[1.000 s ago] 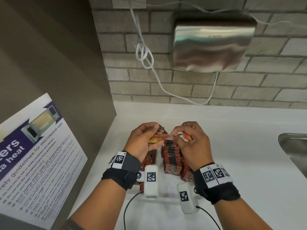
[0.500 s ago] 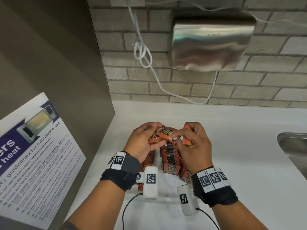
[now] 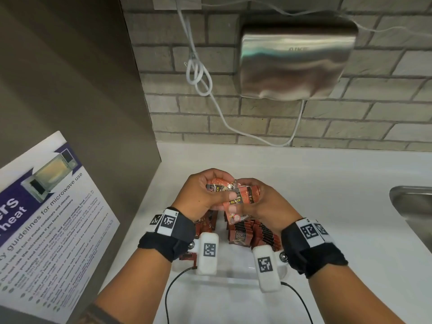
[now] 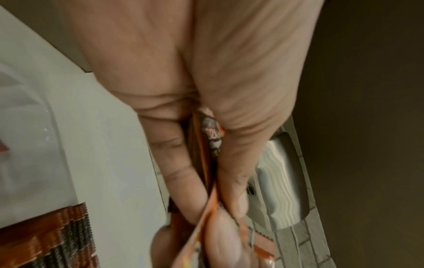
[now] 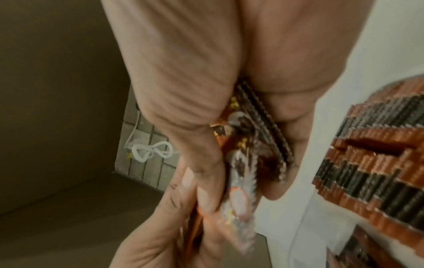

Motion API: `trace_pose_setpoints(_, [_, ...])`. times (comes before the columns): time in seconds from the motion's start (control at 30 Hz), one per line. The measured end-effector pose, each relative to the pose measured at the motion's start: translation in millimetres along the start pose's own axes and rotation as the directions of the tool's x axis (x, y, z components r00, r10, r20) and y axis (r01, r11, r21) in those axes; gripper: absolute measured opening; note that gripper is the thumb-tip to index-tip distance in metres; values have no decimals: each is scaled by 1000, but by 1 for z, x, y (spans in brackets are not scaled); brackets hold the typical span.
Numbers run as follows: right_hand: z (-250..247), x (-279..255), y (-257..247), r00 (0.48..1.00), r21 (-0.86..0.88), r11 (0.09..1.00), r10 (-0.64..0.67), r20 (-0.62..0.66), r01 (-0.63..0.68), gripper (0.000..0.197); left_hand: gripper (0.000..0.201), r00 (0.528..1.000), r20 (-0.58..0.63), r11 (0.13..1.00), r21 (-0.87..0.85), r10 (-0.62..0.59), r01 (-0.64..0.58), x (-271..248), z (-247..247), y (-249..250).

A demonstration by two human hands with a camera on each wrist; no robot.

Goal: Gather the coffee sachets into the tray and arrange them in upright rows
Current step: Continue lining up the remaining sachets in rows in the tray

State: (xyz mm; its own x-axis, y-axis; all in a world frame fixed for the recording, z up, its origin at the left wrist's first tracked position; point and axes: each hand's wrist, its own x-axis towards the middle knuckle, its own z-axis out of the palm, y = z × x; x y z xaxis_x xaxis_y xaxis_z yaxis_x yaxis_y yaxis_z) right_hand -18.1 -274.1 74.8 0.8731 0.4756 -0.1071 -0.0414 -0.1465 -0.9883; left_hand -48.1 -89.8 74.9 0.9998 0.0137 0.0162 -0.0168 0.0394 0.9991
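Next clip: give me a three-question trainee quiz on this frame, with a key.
1. True or false: the left hand is empty.
2. Where do the arranged sachet rows stand: A) in the sink, B) in the clear tray, C) on the poster?
3. What hangs on the brick wall above the counter?

Key: 1 false, both it and the right hand hold coffee sachets; 2 B; 3 a steel hand dryer.

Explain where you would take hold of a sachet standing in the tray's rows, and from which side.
Pinch its top edge from above. The sachets in the tray stand upright, packed face to face, so only top edges are exposed. Both the left hand and right hand are full.
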Motion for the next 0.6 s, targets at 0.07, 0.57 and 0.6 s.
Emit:
trace_pose_setpoints(0.07, [2, 0, 3, 1000, 74, 997, -3, 7, 2, 53, 18, 1000, 14, 1000, -12, -27, 27, 0, 0, 1])
trace_pose_setpoints(0.57, [1, 5, 7, 996, 145, 988, -41, -80, 52, 39, 52, 999, -54, 996, 87, 2, 3, 1, -10, -7])
trace_pose_setpoints(0.6, [2, 4, 7, 1000, 136, 990, -17, -15, 19, 41, 50, 996, -84, 996, 88, 17, -9, 1, -10, -7])
